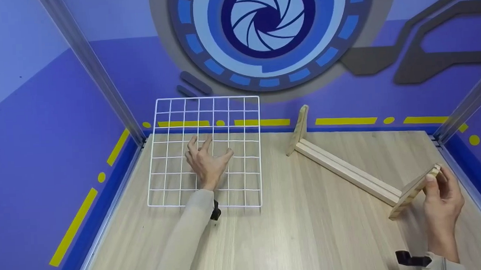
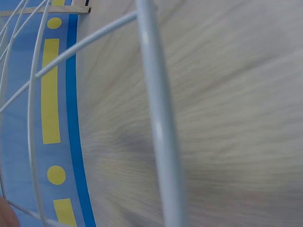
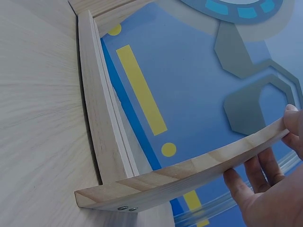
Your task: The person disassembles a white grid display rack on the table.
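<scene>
A white wire grid panel (image 1: 239,173) is on the left, its upper part overlapping the wall in the head view. Over its middle lies my left hand (image 1: 207,163), fingers bent and spread at the wires, thumb out to the right. The left wrist view shows the grid's thick wire (image 2: 158,109) up close and just a bit of a finger. To the right, a wooden stand (image 1: 347,169) has a grooved long bar between two upright end boards. My right hand (image 1: 444,201) pinches the top of the near end board (image 3: 189,172), thumb on one side and fingers on the other.
The wood-grain tabletop (image 1: 310,237) runs back to a blue patterned wall (image 1: 111,63). Metal frame posts (image 1: 95,72) stand at the back corners. The stand's far end board (image 1: 299,130) is near the back wall, to the right of the grid.
</scene>
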Tool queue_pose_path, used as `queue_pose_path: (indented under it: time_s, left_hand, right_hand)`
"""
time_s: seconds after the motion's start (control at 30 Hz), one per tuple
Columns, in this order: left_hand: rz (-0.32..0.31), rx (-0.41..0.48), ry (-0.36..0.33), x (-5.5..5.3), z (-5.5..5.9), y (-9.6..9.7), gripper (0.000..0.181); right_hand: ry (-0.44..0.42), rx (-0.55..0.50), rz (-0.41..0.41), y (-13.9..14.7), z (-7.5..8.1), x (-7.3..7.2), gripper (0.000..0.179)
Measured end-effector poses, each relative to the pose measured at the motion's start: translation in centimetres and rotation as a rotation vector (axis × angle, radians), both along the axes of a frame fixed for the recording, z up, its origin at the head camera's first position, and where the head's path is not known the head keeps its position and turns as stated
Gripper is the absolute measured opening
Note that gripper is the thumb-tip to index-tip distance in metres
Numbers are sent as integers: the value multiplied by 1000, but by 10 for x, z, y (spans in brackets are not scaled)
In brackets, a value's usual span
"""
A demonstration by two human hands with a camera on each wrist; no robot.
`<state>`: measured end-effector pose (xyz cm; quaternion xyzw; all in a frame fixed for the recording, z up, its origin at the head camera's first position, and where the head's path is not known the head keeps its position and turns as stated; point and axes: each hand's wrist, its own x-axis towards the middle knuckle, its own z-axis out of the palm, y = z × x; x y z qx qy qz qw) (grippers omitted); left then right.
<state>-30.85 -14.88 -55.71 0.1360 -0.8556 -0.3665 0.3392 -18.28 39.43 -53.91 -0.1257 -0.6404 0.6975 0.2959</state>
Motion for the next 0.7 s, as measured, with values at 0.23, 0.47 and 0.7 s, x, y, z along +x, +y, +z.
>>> queue_pose_path:
  time_s: [0.23,0.47,0.7]
  left_hand:
    - [-4,10,-25,1,-7,-3,76]
    - [-11,9,-51,3,-15,-3,77]
    - [-5,-12,-85,2,-20,-4,76]
  right_hand:
    - [19,14,-9,-1,-2,-1,47]
    - [22,15,-13,0,-3,0,47]
    - [21,16,-10,-1,-1,0,47]
